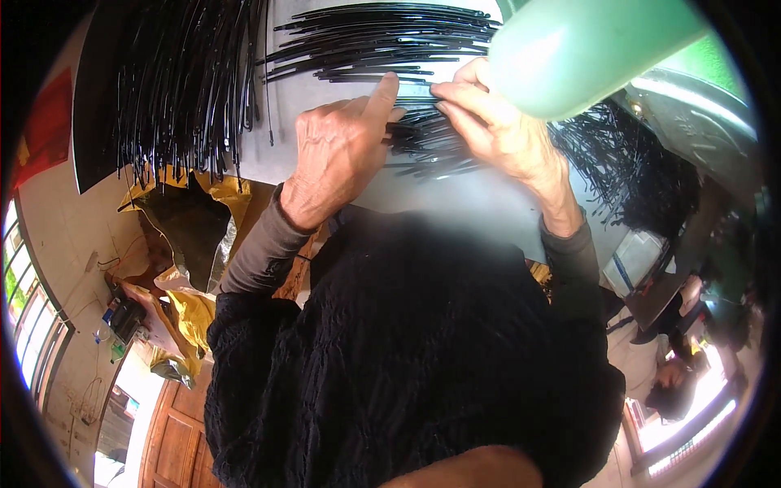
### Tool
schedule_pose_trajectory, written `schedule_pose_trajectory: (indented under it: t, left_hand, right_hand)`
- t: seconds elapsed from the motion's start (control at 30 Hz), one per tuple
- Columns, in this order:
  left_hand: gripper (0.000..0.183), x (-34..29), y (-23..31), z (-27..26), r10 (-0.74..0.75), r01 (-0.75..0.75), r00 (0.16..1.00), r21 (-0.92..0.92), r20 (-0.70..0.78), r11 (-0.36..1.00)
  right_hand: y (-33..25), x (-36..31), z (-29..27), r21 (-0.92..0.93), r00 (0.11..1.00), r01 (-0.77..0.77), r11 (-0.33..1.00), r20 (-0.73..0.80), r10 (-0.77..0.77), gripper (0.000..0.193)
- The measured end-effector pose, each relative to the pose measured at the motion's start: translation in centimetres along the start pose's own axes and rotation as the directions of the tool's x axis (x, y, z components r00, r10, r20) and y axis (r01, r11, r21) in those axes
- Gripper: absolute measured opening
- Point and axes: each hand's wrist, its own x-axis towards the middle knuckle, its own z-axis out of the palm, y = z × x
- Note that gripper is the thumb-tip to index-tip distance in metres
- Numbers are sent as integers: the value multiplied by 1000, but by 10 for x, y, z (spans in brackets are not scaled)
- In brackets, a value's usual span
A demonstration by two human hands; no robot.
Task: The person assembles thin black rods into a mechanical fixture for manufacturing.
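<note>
Thin black strips lie in a loose pile on a pale grey tabletop between my hands. My left hand is at the pile's left side. Its index finger stretches forward with the thumb apart from it, and the remaining fingers are mostly hidden under the hand. On the right side, my right hand pinches a thin black strip by its end with thumb and fingertips. Just beyond both hands, a row of similar black strips lies crosswise on the table.
A thick bundle of long black strips hangs over the table's left edge. More tangled strips lie at the right. A pale green rounded object blocks the upper right. Yellow sacks stand below the table at left.
</note>
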Motion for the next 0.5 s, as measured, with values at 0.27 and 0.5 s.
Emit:
schedule_pose_trajectory:
  t: [0.27, 0.5]
  left_hand:
    - [42, 2, 9, 2, -24, 24, 1000, 4, -3, 1000]
    - [46, 7, 5, -5, -27, 27, 998, -15, -52, 1000]
  right_hand:
    - [-2, 5, 8, -78, 995, -7, 997, -101, -1, 8]
    - [0, 8, 8, -75, 999, -31, 997, 28, 33, 13]
